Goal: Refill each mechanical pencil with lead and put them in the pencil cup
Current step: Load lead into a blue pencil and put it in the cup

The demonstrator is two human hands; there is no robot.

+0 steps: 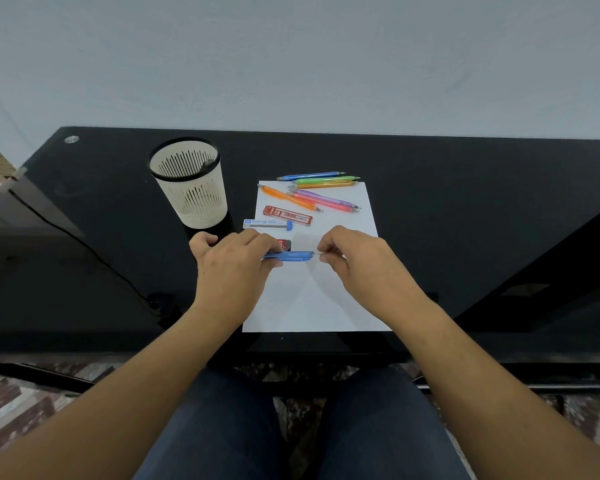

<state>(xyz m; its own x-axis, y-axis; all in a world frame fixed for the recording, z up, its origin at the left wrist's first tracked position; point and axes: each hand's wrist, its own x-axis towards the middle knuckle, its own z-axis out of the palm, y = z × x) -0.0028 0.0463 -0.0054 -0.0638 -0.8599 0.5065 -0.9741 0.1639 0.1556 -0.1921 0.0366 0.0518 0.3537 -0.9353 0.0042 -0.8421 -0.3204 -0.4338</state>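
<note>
**Desk:** What did your head camera catch?

**Operator:** I saw a person seated at a glossy black tabletop (pixel 465 202), both bare forearms reaching over a flat white sheet of paper (pixel 312 299). The left grip (pixel 232 261) was curled round the barrel of a translucent blue mechanical pencil (pixel 291 256), holding it level just above the sheet. The right grip (pixel 357 261) was pinched, thumb against forefinger, on a hair-thin sliver at the pencil's right end. I could not tell whether it was lead.

**Desk:** And the cup, the other pencils?

**Operator:** The pencil cup (pixel 194 199), a tapered cream plastic cylinder with slotted walls and a dark rim, stood upright on the tabletop just left of the sheet, beyond the left grip. Six slim, translucent pencils lay loose at the sheet's far end. A second blue pencil (pixel 310 176) lay farthest, on bare tabletop. A green pencil (pixel 326 180) and a yellow-orange pencil (pixel 326 184) lay side by side along the far edge. An orange pencil (pixel 288 198), a purple pencil (pixel 326 198) and a pink pencil (pixel 326 203) slanted across the paper. Nearer me lay a flat red lead case (pixel 287 215) and, just beside it, a clear lead case (pixel 267 224) with a blue cap, overhanging the sheet's left edge. A second red case (pixel 284 244) showed partly from behind the left grip's fingers. A thin black cable (pixel 84 244) ran across the tabletop's left side.
</note>
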